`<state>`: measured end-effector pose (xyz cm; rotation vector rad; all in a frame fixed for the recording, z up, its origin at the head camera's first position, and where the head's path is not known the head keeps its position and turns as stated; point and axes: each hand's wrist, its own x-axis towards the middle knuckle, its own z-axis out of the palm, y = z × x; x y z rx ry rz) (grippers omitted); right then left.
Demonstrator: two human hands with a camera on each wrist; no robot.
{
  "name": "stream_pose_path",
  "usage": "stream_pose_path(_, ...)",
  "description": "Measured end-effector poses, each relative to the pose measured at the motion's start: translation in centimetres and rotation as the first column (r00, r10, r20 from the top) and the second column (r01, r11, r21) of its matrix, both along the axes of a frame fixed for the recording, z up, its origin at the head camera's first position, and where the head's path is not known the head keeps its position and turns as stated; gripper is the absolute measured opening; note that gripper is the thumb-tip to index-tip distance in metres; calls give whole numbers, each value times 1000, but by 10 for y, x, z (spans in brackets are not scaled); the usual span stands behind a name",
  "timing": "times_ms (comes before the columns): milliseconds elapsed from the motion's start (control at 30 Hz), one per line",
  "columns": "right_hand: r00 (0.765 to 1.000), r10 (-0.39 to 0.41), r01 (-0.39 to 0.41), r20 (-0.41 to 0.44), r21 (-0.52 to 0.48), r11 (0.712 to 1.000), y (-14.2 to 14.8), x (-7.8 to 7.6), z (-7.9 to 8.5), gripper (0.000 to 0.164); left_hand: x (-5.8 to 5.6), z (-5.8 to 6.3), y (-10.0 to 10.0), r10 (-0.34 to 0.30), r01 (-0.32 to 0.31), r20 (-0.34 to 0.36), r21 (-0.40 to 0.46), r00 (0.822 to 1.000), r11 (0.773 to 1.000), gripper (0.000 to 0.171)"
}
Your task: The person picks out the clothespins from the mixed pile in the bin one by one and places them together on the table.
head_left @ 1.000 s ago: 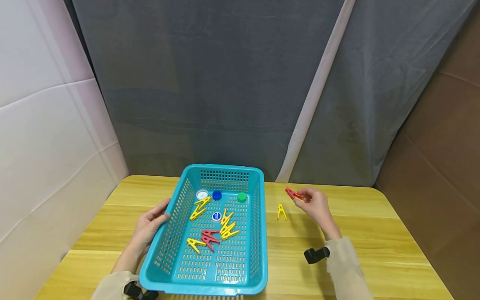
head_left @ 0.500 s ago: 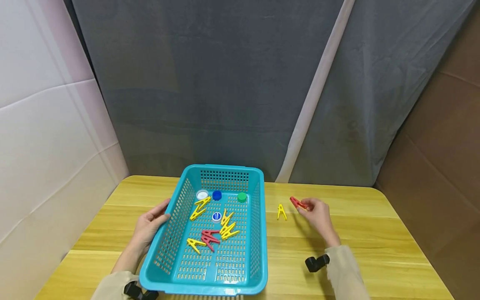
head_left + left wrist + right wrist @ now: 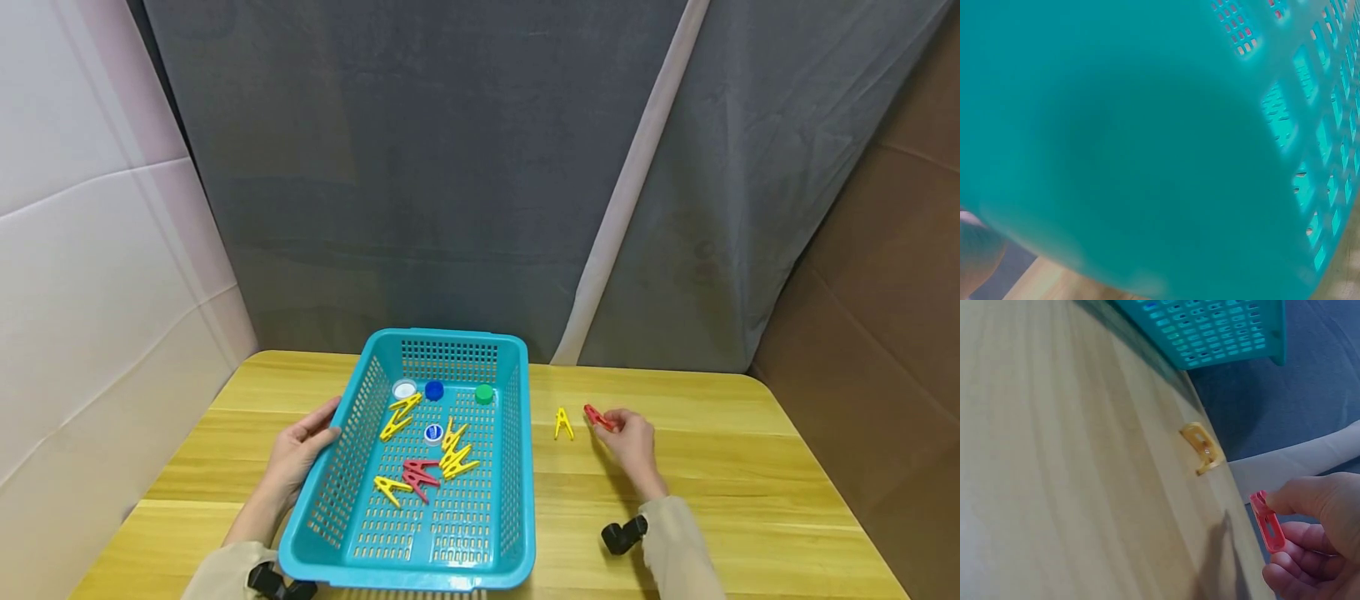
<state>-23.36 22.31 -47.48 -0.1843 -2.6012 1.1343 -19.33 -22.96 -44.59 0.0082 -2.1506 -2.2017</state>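
Observation:
My left hand [image 3: 295, 457] holds the left side of a turquoise plastic basket [image 3: 531, 467], thumb and fingers at its rim. In the left wrist view the basket wall [image 3: 1179, 187] fills most of the picture, and only a blurred bit of the hand shows. My right hand [image 3: 630, 446] pinches a red clothespin [image 3: 597, 417] between thumb and fingers, above the table to the right of the basket. A yellow clothespin [image 3: 563, 423] stands on the table between that hand and the basket; the right wrist view shows the red clothespin [image 3: 1267, 524] plainly.
Inside the basket lie yellow clothespins [image 3: 388, 490], red clothespins [image 3: 420, 478], a green cap [image 3: 483, 394], a blue cap [image 3: 434, 390], and white round caps [image 3: 404, 389]. A grey curtain [image 3: 420, 183] hangs behind the wooden table [image 3: 742, 467].
My right hand has shifted slightly right and then toward me, lowering with the red clothespin. The left hand, the basket and its contents have stayed put.

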Motion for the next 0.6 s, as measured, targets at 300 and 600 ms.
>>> stream_pose_path(300,996,-73,72,54,16,997,-6,-3,-10,22,1,2,0,-2,2,-4,-5,1000,1000,53)
stream_pose_path(600,992,-107,108,73,-11,994,-17,-4,-11,21,0,2,-1,-20,20,-9,13,1000,1000,53)
